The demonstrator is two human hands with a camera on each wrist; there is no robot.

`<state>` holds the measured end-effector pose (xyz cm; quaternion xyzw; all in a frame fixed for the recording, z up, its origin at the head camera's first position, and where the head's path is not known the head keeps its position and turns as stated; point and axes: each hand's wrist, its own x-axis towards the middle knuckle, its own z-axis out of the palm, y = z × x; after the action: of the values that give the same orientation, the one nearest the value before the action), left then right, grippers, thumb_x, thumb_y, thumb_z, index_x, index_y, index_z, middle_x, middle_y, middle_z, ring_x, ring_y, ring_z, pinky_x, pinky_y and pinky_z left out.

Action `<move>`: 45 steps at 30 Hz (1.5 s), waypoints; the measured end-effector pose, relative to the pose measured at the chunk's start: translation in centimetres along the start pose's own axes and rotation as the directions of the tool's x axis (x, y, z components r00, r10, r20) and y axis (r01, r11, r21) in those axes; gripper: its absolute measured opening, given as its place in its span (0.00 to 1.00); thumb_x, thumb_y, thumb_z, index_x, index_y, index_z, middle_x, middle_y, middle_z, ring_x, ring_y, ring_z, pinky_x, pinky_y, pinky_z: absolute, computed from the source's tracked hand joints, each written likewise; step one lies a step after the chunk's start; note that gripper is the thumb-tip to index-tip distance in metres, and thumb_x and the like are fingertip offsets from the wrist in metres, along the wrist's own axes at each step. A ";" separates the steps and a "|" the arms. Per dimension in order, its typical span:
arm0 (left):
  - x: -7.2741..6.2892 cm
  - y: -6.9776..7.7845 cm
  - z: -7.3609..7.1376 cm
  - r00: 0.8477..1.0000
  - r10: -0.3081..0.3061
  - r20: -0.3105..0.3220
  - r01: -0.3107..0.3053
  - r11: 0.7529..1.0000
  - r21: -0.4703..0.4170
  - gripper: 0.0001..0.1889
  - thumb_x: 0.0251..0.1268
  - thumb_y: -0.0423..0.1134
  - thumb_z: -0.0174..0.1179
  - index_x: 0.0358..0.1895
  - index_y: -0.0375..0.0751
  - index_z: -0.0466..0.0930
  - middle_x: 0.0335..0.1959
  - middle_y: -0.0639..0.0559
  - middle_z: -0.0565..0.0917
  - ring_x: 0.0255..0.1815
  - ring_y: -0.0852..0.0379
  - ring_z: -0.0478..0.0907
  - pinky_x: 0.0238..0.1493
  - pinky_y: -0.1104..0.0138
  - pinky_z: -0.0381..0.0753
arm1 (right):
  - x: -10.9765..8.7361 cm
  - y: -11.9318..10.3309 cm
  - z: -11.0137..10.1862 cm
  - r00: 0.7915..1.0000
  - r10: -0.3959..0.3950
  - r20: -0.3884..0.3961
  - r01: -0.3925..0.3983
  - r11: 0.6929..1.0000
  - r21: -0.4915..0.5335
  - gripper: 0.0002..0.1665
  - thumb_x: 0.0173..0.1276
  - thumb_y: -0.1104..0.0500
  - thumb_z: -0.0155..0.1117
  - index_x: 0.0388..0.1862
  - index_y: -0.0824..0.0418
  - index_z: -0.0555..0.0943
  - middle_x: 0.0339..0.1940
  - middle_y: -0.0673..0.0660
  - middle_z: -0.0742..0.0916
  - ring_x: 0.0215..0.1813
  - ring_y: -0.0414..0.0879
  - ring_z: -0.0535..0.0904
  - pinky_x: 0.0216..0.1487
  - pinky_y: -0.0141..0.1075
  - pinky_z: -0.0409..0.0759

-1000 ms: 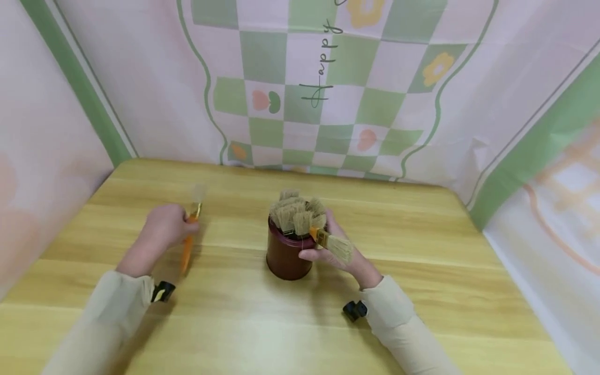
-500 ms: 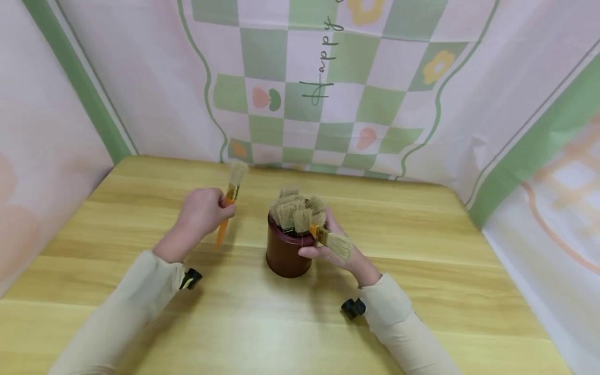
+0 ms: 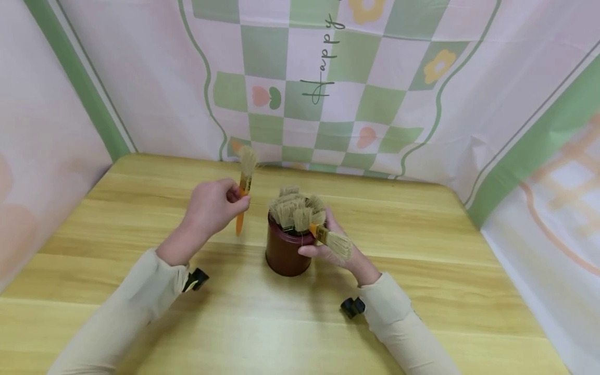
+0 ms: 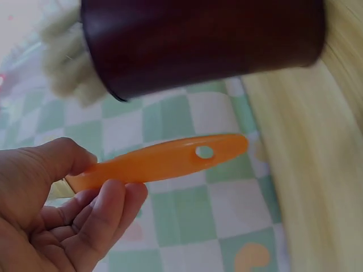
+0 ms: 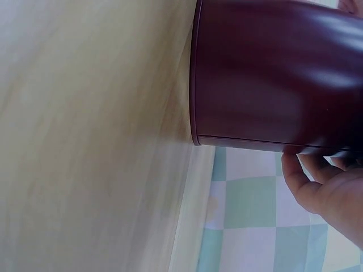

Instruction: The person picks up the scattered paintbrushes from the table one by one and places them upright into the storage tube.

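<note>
My left hand [image 3: 213, 208] pinches a paintbrush [image 3: 247, 161] near its metal band, bristles up and orange handle down. The left wrist view shows the orange handle [image 4: 164, 161] with a hole near its end, between thumb and fingers. Just right of it in the head view, a dark red can [image 3: 287, 255] stands on the table. Several paintbrushes [image 3: 292, 209] fill it, pale bristles upward. One more brush [image 3: 337, 245] leans out over its right rim, across my right hand [image 3: 352, 264]. That hand grips the can's right side, fingers [image 5: 298, 175] curled behind it.
The can and both hands are over a wooden table [image 3: 412, 250]. A checked curtain [image 3: 323, 104] hangs right behind the table's far edge. Pale curtains with green bands [image 3: 70, 78] border the left and right sides.
My left hand has moved right and away from me with the paintbrush, closer to the can. The brush now stands more upright. My right hand stays at the can.
</note>
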<state>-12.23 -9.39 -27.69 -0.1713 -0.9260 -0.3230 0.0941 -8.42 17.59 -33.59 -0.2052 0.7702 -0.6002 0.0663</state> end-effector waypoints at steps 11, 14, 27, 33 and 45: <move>-0.6 3.4 -0.9 0.992 0.105 -0.072 -0.114 0.985 -0.133 0.06 0.58 0.37 0.63 0.27 0.38 0.82 0.24 0.47 0.86 0.24 0.56 0.82 0.32 0.63 0.80 | 0.0 -0.3 0.0 0.999 0.033 -0.007 -0.033 0.999 -0.009 0.68 0.46 0.48 0.81 0.76 0.59 0.45 0.73 0.65 0.65 0.75 0.61 0.59 0.73 0.55 0.56; -0.6 3.6 -0.7 0.986 0.137 -0.099 -0.151 0.976 -0.155 0.06 0.56 0.36 0.64 0.26 0.38 0.81 0.23 0.47 0.86 0.23 0.56 0.82 0.30 0.64 0.79 | 0.1 -0.3 0.0 1.000 0.028 -0.007 -0.028 1.000 -0.008 0.69 0.46 0.48 0.81 0.76 0.60 0.45 0.73 0.65 0.65 0.74 0.61 0.59 0.73 0.54 0.56; -1.2 5.0 -1.0 0.960 0.231 -0.161 -0.260 0.947 -0.191 0.06 0.53 0.35 0.66 0.24 0.38 0.80 0.20 0.49 0.84 0.21 0.60 0.80 0.26 0.70 0.78 | 0.2 -0.2 -0.1 1.000 0.015 -0.010 -0.016 0.998 -0.062 0.65 0.49 0.52 0.80 0.75 0.60 0.46 0.72 0.65 0.66 0.74 0.60 0.61 0.73 0.54 0.58; -1.5 5.9 -1.1 0.933 0.292 -0.209 -0.338 0.910 -0.239 0.06 0.53 0.32 0.66 0.24 0.36 0.80 0.20 0.47 0.84 0.20 0.59 0.81 0.25 0.71 0.79 | 0.2 -0.3 -0.1 1.000 0.023 -0.001 -0.023 0.999 -0.042 0.66 0.50 0.52 0.79 0.76 0.60 0.44 0.73 0.64 0.65 0.74 0.60 0.61 0.72 0.55 0.58; -1.3 7.0 -0.5 0.887 0.329 -0.323 -0.428 0.849 -0.311 0.07 0.51 0.29 0.68 0.23 0.33 0.78 0.20 0.45 0.84 0.19 0.57 0.82 0.23 0.72 0.80 | 0.1 -0.4 -0.1 0.999 0.031 -0.016 -0.032 0.997 -0.073 0.62 0.51 0.63 0.77 0.75 0.59 0.46 0.72 0.64 0.66 0.73 0.59 0.62 0.72 0.54 0.60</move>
<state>-8.38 -4.89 -23.67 -0.3232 -0.7745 -0.4873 0.2415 -8.43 17.53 -33.21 -0.1908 0.7954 -0.5718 0.0626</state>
